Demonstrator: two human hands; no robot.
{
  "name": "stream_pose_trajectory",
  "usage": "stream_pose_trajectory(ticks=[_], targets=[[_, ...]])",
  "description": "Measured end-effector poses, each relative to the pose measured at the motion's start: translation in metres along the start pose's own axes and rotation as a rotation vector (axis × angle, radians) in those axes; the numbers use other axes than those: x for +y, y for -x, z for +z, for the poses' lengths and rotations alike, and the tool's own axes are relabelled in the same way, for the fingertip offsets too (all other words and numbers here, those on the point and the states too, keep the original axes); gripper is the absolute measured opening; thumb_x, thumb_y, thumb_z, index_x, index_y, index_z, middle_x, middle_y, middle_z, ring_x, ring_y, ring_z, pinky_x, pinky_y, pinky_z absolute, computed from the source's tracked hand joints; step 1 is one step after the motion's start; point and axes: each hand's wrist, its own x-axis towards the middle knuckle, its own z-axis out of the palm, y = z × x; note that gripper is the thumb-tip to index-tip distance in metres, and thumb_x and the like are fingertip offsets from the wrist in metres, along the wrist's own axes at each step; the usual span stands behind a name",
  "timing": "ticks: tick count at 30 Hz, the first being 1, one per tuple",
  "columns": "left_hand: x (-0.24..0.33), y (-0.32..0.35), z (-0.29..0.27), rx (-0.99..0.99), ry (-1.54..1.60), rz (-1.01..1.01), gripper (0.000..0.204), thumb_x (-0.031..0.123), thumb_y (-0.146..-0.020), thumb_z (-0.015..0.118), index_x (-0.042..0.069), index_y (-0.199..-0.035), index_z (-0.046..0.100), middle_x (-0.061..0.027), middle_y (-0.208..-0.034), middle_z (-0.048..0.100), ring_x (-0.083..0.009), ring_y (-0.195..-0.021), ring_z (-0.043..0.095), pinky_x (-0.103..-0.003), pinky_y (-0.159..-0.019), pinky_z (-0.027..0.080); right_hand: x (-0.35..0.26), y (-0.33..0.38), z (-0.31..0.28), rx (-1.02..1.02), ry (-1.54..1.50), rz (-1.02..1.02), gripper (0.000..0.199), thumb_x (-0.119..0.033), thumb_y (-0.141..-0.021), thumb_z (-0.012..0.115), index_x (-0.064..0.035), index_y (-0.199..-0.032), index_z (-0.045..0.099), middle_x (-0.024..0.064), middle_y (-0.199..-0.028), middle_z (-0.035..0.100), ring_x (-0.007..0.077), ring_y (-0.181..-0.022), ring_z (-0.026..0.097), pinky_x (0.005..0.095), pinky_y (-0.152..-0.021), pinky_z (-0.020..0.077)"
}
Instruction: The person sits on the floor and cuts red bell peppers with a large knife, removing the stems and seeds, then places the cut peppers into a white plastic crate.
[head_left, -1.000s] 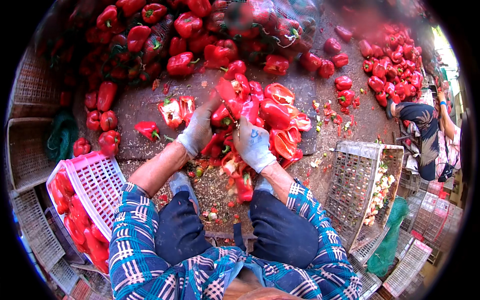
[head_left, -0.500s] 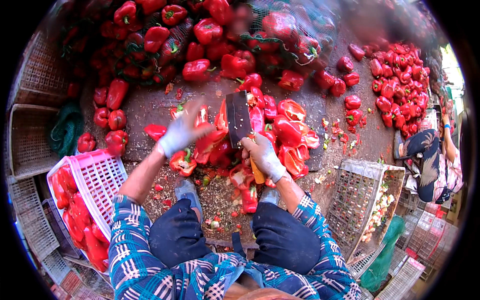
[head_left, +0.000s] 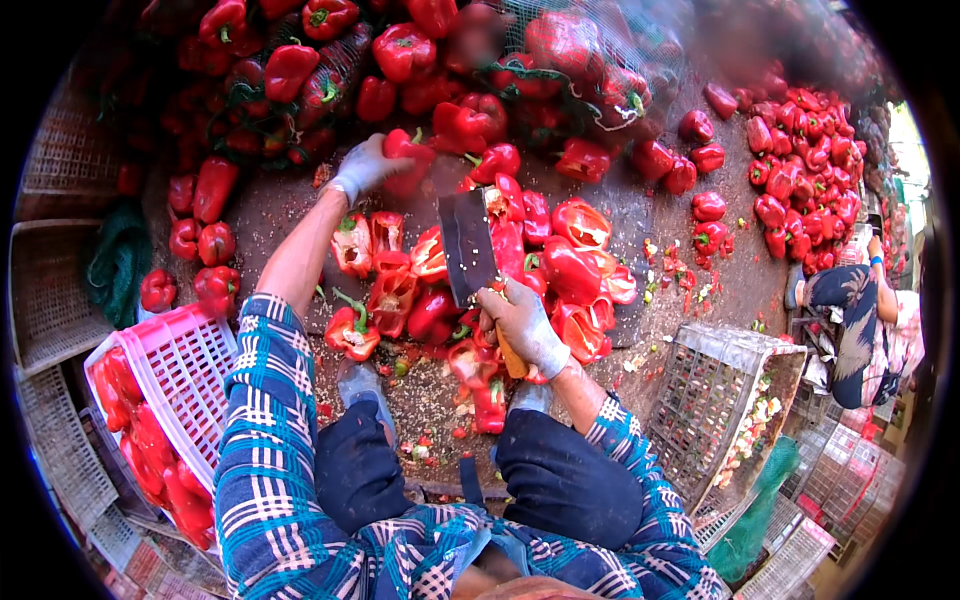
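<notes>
Pepper (head_left: pixel 411 163), red and stemmed, is up by the pile (head_left: pixel 405 55), with the left grip (head_left: pixel 362 168) closed on it. The right grip (head_left: pixel 527 328) clasps a cleaver (head_left: pixel 467 245), its blade over cut peppers (head_left: pixel 429 256); at left a pink crate (head_left: pixel 196 360) holds more.

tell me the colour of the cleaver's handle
The cleaver has an orange handle, partly covered by the right hand; it shows best in the head view.

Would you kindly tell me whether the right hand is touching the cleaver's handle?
Touching. The head view shows the gloved right hand wrapped around the yellowish-brown handle of the cleaver, its butt end showing below the hand.
</notes>
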Motion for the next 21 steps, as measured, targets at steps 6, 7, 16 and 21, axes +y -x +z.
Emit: stream_pose_trajectory(ticks=[6,7,16,21], targets=[[0.042,0.065,0.001,-0.197,1.368,-0.282,0.05,0.043,-0.091,0.07,0.007,-0.125,0.061,-0.0055,-0.11,0.072,-0.0168,-0.09,0.071,-0.032,-0.084,0.057,0.003,0.02,0.003,0.273,0.295,-0.351,0.029,-0.025,-0.098,0.059,-0.0034,-0.117,0.062,0.0182,-0.078,0.067,0.0265,-0.065,0.069,0.0362,-0.059,0.052],[0.049,0.073,-0.003,-0.222,1.496,-0.258,0.048,0.042,-0.092,0.07,0.008,-0.124,0.062,-0.0054,-0.109,0.072,-0.017,-0.09,0.071,-0.031,-0.083,0.056,0.0,0.026,0.006,0.325,0.347,-0.411,0.028,-0.023,-0.098,0.06,-0.0035,-0.118,0.062,0.0194,-0.079,0.067,0.0287,-0.067,0.069,0.0376,-0.06,0.0519],[0.138,0.17,0.011,-0.081,1.381,-0.011,0.043,0.032,-0.094,0.069,0.007,-0.126,0.058,0.0016,-0.101,0.066,-0.0025,-0.074,0.057,-0.018,-0.056,0.043,-0.012,0.027,0.024,0.612,0.704,-0.698,0.03,-0.015,-0.095,0.061,-0.0022,-0.122,0.059,0.0216,-0.076,0.067,0.0354,-0.066,0.068,0.0445,-0.059,0.0521],[0.118,0.172,0.021,-0.075,1.257,-0.095,0.046,0.031,-0.094,0.07,0.004,-0.128,0.055,-0.0011,-0.104,0.066,-0.004,-0.076,0.059,-0.018,-0.055,0.045,-0.002,0.015,0.029,0.44,0.526,-0.485,0.027,-0.021,-0.098,0.055,-0.0002,-0.115,0.058,0.0238,-0.078,0.068,0.0387,-0.072,0.069,0.0478,-0.063,0.0539]])
